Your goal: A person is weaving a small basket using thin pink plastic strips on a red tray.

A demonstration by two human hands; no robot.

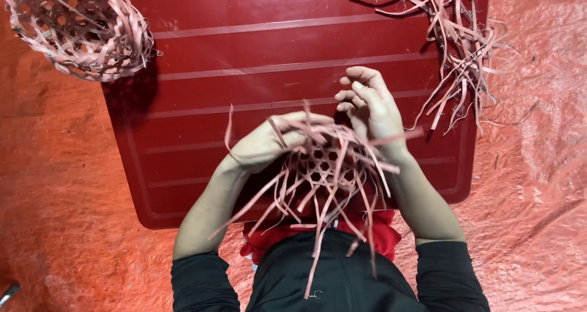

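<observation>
Half-woven basket [321,165] sits at 6 o'clock over the red board [275,49], pinched by the left hand [263,144] to steady the weave; right hand [370,107] grips strips, fingers curled. Finished basket [82,27] parked at 10, spare strips [458,49] at 2.

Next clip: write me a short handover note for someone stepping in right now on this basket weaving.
Left hand: grips the half-woven basket at its left edge.
Right hand: at the far rim, fingers curled on a strip.
Things: spare strips lie at the red board's far right corner; a finished basket sits at its far left.
Done: the open hexagon base is woven.
Left: loose ends hang unwoven toward the lap.
</observation>
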